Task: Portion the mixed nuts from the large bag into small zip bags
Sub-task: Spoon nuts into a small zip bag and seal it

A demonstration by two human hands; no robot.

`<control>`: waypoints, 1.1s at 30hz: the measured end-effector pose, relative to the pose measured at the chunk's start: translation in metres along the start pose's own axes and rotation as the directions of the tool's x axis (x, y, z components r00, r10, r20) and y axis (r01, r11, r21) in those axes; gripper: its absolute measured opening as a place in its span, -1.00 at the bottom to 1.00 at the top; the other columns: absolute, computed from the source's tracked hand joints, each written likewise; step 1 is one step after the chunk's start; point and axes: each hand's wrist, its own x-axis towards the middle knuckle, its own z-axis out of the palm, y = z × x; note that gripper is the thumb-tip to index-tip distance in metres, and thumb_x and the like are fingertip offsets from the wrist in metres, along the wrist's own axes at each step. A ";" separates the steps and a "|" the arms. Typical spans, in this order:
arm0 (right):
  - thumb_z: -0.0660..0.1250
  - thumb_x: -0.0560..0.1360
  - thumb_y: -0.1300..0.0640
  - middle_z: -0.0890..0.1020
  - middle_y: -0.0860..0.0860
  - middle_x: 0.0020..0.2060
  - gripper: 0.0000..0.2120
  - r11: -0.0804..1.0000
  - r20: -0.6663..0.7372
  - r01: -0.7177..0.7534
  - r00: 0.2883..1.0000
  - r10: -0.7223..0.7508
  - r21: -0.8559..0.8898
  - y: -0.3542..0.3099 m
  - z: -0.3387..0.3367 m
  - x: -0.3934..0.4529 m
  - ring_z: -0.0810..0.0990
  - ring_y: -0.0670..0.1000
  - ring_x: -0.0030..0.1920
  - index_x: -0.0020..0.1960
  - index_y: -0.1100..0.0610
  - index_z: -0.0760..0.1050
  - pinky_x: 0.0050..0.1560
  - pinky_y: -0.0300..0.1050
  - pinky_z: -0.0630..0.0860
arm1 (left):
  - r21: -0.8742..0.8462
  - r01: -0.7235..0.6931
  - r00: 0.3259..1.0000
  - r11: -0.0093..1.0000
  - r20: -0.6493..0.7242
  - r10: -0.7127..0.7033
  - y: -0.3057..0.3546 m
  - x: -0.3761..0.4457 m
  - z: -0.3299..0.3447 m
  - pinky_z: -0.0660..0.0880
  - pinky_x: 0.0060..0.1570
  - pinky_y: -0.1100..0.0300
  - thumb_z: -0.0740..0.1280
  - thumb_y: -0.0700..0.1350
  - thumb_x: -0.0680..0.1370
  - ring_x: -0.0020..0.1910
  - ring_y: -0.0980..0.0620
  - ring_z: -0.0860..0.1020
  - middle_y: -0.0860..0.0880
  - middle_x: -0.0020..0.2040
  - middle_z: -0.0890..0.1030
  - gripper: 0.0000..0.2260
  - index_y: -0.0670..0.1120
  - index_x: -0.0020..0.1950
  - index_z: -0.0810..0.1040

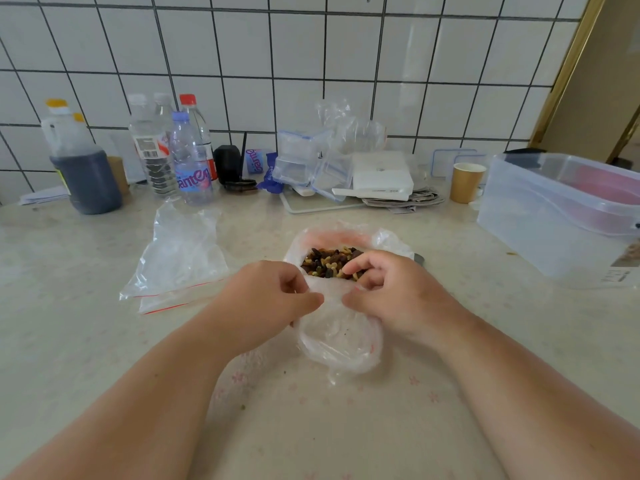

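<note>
While the large bag (346,237) lies open at mid-counter with the mixed nuts (329,263) exposed, a small zip bag (341,337) is held just in front of it. Its upper edge is pinched by the curled fingers of the left hand (273,296) and of the right hand (384,289), whose fingertips reach to the nuts; whether any are touched cannot be told. Spare zip bags (180,265) lie to the left, apart from the hands. Bare counter (69,289) is seen on both sides, bounded by bottles (173,157) behind and a plastic tub (561,216) at right.
</note>
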 end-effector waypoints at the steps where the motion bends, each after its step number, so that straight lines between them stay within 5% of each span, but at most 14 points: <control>1: 0.53 0.40 0.01 0.69 -0.14 -0.20 -0.78 1.000 -0.024 -0.004 1.000 0.004 0.009 0.000 0.000 0.001 0.67 -0.12 -0.24 -0.01 -0.16 0.56 -0.16 -0.14 0.62 | 0.003 0.023 1.000 1.000 0.012 -0.023 0.000 0.000 0.000 0.41 -0.40 0.31 0.48 0.11 0.49 -0.50 0.26 0.51 0.14 -0.39 0.66 -0.78 0.01 -0.24 0.62; 4: 0.54 0.35 -0.09 0.67 -0.25 -0.20 -0.82 1.000 -0.100 -0.001 0.995 0.001 0.004 0.000 -0.001 0.002 0.66 -0.20 -0.27 -0.11 -0.14 0.59 -0.25 -0.23 0.56 | -0.006 0.100 0.995 0.995 0.026 -0.100 -0.001 0.001 0.000 0.36 -0.56 0.40 0.44 -0.02 0.51 -0.58 0.23 0.45 0.12 -0.49 0.61 -0.78 -0.06 -0.31 0.57; 9: 0.42 0.20 -0.32 0.67 -0.05 -0.38 -0.63 0.994 0.016 -0.107 0.994 0.107 0.036 -0.003 -0.005 -0.001 0.65 -0.05 -0.44 -0.18 -0.08 0.51 -0.38 -0.15 0.51 | 0.043 0.157 0.986 0.987 -0.062 -0.154 -0.005 0.006 -0.001 0.38 -0.49 0.31 0.36 -0.08 0.49 -0.62 0.24 0.43 0.12 -0.51 0.62 -0.83 -0.09 -0.29 0.53; 15: 0.46 0.35 0.17 0.63 -0.02 -0.48 -0.85 0.989 0.137 -0.132 0.983 0.123 0.059 0.002 -0.002 0.001 0.63 -0.03 -0.45 -0.12 0.10 0.53 -0.43 -0.20 0.54 | -0.031 0.147 0.989 0.989 -0.018 -0.148 -0.009 0.008 -0.002 0.47 -0.41 0.20 0.40 0.04 0.46 -0.56 0.19 0.51 0.08 -0.38 0.70 -0.90 0.05 -0.10 0.56; 19: 0.51 0.33 0.18 0.68 0.05 -0.40 -0.85 0.972 0.139 -0.172 0.979 0.151 0.160 0.003 -0.003 0.004 0.64 0.01 -0.42 -0.14 0.12 0.58 -0.42 -0.18 0.54 | -0.016 0.110 0.994 0.994 -0.018 -0.110 -0.008 0.008 -0.002 0.41 -0.44 0.26 0.37 0.29 0.51 -0.57 0.20 0.51 0.11 -0.42 0.67 -0.75 0.13 -0.09 0.58; 22: 0.55 0.35 0.08 0.69 0.05 -0.37 -0.86 0.970 0.146 -0.167 0.979 0.142 0.175 0.006 -0.008 0.005 0.62 -0.03 -0.41 -0.19 0.08 0.62 -0.43 -0.20 0.50 | -0.045 0.127 0.990 0.991 -0.051 -0.129 -0.008 0.008 0.002 0.44 -0.47 0.30 0.41 0.19 0.54 -0.58 0.21 0.51 0.10 -0.43 0.67 -0.74 0.04 -0.20 0.63; 25: 0.46 0.48 -0.05 0.68 0.00 -0.37 -0.81 0.970 0.058 -0.163 0.986 0.155 0.182 0.010 -0.020 0.008 0.56 -0.05 -0.44 -0.23 0.04 0.64 -0.44 -0.19 0.48 | -0.126 0.180 0.979 0.976 -0.077 -0.190 -0.010 0.010 0.002 0.53 -0.39 0.20 0.48 0.09 0.50 -0.57 0.18 0.51 0.07 -0.43 0.67 -0.76 -0.02 -0.28 0.64; 29: 0.38 0.42 -0.12 0.67 0.05 -0.39 -0.79 0.974 -0.253 -0.215 0.941 0.226 0.071 0.025 -0.044 0.019 0.50 -0.04 -0.50 -0.24 0.01 0.62 -0.41 -0.14 0.45 | -0.197 0.200 0.972 0.960 -0.085 -0.219 -0.011 0.013 -0.002 0.53 -0.38 0.16 0.52 0.14 0.44 -0.57 0.14 0.50 0.05 -0.43 0.67 -0.78 0.04 -0.28 0.66; 33: 0.39 0.41 0.04 0.66 -0.09 -0.41 -0.89 0.955 -0.342 -0.298 0.897 0.281 0.005 0.042 -0.058 0.028 0.55 -0.02 -0.44 -0.24 0.05 0.59 -0.19 0.00 0.57 | -0.235 0.168 0.978 0.957 -0.081 -0.192 -0.010 0.014 -0.002 0.49 -0.37 0.16 0.46 0.32 0.44 -0.60 0.14 0.47 0.04 -0.43 0.66 -0.74 0.17 -0.26 0.64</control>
